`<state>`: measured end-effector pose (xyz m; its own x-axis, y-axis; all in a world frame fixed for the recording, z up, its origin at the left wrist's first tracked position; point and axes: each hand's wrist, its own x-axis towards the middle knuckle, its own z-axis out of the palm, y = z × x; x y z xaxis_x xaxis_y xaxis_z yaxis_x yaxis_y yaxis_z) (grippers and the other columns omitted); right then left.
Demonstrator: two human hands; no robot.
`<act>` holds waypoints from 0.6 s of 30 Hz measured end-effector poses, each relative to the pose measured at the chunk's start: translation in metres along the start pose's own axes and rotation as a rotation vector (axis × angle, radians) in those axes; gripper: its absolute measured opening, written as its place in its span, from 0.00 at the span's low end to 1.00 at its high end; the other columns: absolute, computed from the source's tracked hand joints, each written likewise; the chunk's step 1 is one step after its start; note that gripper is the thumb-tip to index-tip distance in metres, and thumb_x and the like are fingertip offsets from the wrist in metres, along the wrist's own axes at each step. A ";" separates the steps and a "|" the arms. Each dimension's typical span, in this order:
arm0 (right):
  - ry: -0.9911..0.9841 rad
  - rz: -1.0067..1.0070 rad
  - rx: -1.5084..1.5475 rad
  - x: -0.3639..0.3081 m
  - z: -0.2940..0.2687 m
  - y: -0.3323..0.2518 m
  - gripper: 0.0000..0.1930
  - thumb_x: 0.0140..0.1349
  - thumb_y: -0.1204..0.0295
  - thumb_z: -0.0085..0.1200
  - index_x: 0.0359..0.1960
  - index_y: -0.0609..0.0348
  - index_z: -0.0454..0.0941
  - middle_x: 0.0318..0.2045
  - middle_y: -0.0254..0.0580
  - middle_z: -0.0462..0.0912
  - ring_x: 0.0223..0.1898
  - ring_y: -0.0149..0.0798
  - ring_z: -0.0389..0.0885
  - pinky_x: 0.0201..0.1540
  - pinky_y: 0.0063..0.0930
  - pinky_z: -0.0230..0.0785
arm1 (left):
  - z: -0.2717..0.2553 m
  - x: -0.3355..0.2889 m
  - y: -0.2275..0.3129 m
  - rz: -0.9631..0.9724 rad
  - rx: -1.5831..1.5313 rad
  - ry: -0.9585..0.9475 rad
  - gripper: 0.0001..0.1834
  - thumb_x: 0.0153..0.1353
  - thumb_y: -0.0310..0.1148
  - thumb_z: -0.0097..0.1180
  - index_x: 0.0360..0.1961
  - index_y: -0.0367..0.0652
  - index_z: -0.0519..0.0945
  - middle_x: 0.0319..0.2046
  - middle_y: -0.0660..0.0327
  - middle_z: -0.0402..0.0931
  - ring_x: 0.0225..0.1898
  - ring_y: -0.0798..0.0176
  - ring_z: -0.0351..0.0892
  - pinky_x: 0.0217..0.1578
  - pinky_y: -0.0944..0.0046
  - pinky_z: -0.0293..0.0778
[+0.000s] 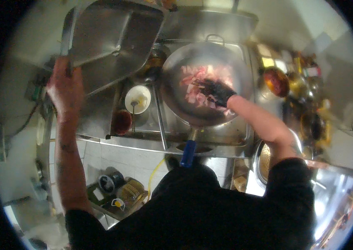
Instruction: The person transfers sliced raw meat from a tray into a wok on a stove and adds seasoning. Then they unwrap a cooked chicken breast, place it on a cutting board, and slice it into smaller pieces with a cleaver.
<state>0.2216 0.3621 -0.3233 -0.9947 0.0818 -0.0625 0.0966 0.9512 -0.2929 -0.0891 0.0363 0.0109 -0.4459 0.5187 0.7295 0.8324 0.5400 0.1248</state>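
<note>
My left hand is closed on the rim of a deep rectangular steel pan, which is tilted up at the far left of the stove. The pan's visible inside is bare metal. A large round wok sits on the stove in front of me, its blue-wrapped handle pointing my way. Pale pink pieces of raw meat lie in the wok. Over them is my right hand in a black glove, fingers stretched out to the left and touching or nearly touching the meat; no held object shows.
Left of the wok stand a white bowl with a ladle in it and a dark red container. Containers of sauces, one a reddish bowl, crowd the right side. A perforated metal strainer sits near my right elbow.
</note>
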 end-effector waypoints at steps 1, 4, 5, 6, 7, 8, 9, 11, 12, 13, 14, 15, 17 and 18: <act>-0.027 0.015 -0.087 0.006 0.006 0.016 0.31 0.71 0.66 0.48 0.77 0.41 0.67 0.82 0.38 0.56 0.81 0.49 0.56 0.78 0.53 0.53 | -0.011 -0.008 -0.011 -0.038 0.028 -0.008 0.10 0.62 0.31 0.59 0.44 0.45 0.80 0.30 0.55 0.77 0.28 0.56 0.76 0.35 0.56 0.77; 0.035 0.347 -0.153 0.006 0.018 0.056 0.28 0.74 0.63 0.46 0.76 0.37 0.69 0.83 0.37 0.53 0.81 0.48 0.54 0.79 0.54 0.51 | -0.039 -0.030 -0.047 -0.161 0.022 0.016 0.10 0.62 0.32 0.58 0.43 0.43 0.80 0.28 0.57 0.74 0.29 0.61 0.72 0.35 0.59 0.75; 0.022 0.459 -0.201 0.010 0.018 0.061 0.27 0.77 0.60 0.43 0.76 0.38 0.69 0.83 0.39 0.53 0.82 0.49 0.53 0.80 0.56 0.48 | -0.043 -0.039 -0.056 -0.141 -0.054 0.086 0.09 0.62 0.32 0.58 0.42 0.43 0.79 0.28 0.58 0.73 0.28 0.62 0.70 0.35 0.59 0.74; 0.165 0.437 -0.095 0.014 0.018 0.060 0.27 0.77 0.57 0.43 0.77 0.38 0.67 0.83 0.40 0.53 0.82 0.49 0.52 0.80 0.55 0.47 | -0.050 -0.049 -0.066 -0.168 -0.119 0.125 0.09 0.62 0.32 0.58 0.41 0.42 0.78 0.28 0.58 0.72 0.28 0.62 0.69 0.35 0.59 0.74; 0.244 0.454 -0.005 0.018 0.015 0.056 0.28 0.77 0.55 0.42 0.77 0.37 0.66 0.83 0.41 0.53 0.82 0.50 0.52 0.80 0.55 0.47 | -0.057 -0.059 -0.074 -0.172 -0.049 0.147 0.08 0.61 0.32 0.57 0.41 0.42 0.78 0.28 0.58 0.72 0.28 0.62 0.69 0.34 0.59 0.73; 0.276 0.514 0.067 0.023 0.012 0.047 0.29 0.78 0.53 0.41 0.78 0.37 0.65 0.82 0.42 0.54 0.82 0.50 0.51 0.81 0.55 0.46 | -0.067 -0.071 -0.082 -0.226 0.029 0.139 0.08 0.61 0.31 0.57 0.40 0.42 0.77 0.28 0.58 0.72 0.28 0.62 0.69 0.35 0.59 0.74; 0.266 0.476 0.143 0.029 0.007 0.037 0.33 0.77 0.45 0.40 0.80 0.36 0.60 0.83 0.43 0.53 0.82 0.52 0.49 0.82 0.52 0.45 | -0.075 -0.083 -0.089 -0.237 0.126 0.132 0.08 0.60 0.31 0.57 0.39 0.42 0.76 0.28 0.57 0.72 0.28 0.62 0.69 0.35 0.59 0.74; 0.202 0.511 0.159 0.040 0.008 0.007 0.36 0.76 0.39 0.38 0.81 0.34 0.58 0.83 0.43 0.53 0.83 0.49 0.48 0.82 0.49 0.43 | -0.090 -0.102 -0.107 -0.356 0.142 0.120 0.08 0.60 0.30 0.60 0.39 0.41 0.76 0.29 0.59 0.73 0.30 0.64 0.70 0.37 0.60 0.74; 0.165 0.480 0.149 0.046 0.011 -0.008 0.36 0.76 0.39 0.38 0.82 0.34 0.57 0.83 0.42 0.52 0.84 0.48 0.47 0.82 0.48 0.43 | -0.096 -0.111 -0.118 -0.397 0.166 0.115 0.08 0.60 0.29 0.61 0.39 0.41 0.75 0.30 0.60 0.74 0.31 0.65 0.70 0.38 0.60 0.74; 0.153 0.466 0.129 0.042 0.012 -0.014 0.36 0.75 0.39 0.39 0.81 0.35 0.60 0.82 0.42 0.54 0.83 0.47 0.49 0.82 0.45 0.44 | -0.101 -0.118 -0.131 -0.401 0.086 0.142 0.08 0.60 0.28 0.61 0.39 0.41 0.75 0.30 0.61 0.75 0.33 0.66 0.70 0.39 0.61 0.74; 0.146 0.426 0.130 0.043 0.022 -0.026 0.36 0.75 0.39 0.40 0.80 0.37 0.62 0.82 0.42 0.57 0.82 0.46 0.50 0.82 0.43 0.45 | -0.106 -0.127 -0.145 -0.411 0.015 0.171 0.07 0.61 0.26 0.61 0.39 0.41 0.76 0.31 0.63 0.75 0.34 0.67 0.71 0.40 0.62 0.73; 0.110 0.279 0.226 0.041 0.015 -0.018 0.36 0.74 0.39 0.41 0.79 0.38 0.64 0.81 0.42 0.59 0.82 0.46 0.52 0.82 0.41 0.46 | -0.118 -0.138 -0.161 -0.452 -0.024 0.210 0.07 0.61 0.25 0.61 0.39 0.41 0.76 0.32 0.64 0.76 0.36 0.68 0.71 0.42 0.63 0.73; 0.227 0.204 0.158 0.040 0.014 -0.014 0.31 0.72 0.45 0.49 0.71 0.44 0.73 0.72 0.44 0.71 0.74 0.47 0.65 0.77 0.40 0.56 | -0.131 -0.168 -0.189 -0.459 -0.261 0.327 0.06 0.62 0.23 0.60 0.38 0.40 0.75 0.34 0.66 0.76 0.39 0.69 0.71 0.44 0.64 0.72; 0.286 0.169 0.121 0.042 0.017 -0.015 0.29 0.71 0.48 0.53 0.67 0.48 0.77 0.68 0.45 0.77 0.70 0.48 0.71 0.75 0.39 0.61 | -0.136 -0.186 -0.200 -0.468 -0.353 0.364 0.06 0.62 0.22 0.59 0.39 0.40 0.76 0.34 0.66 0.76 0.39 0.69 0.72 0.44 0.65 0.72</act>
<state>0.1794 0.3461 -0.3377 -0.9324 0.3309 0.1452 0.2468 0.8767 -0.4128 -0.1277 -0.2580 -0.0585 -0.6966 -0.0056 0.7174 0.6644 0.3724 0.6480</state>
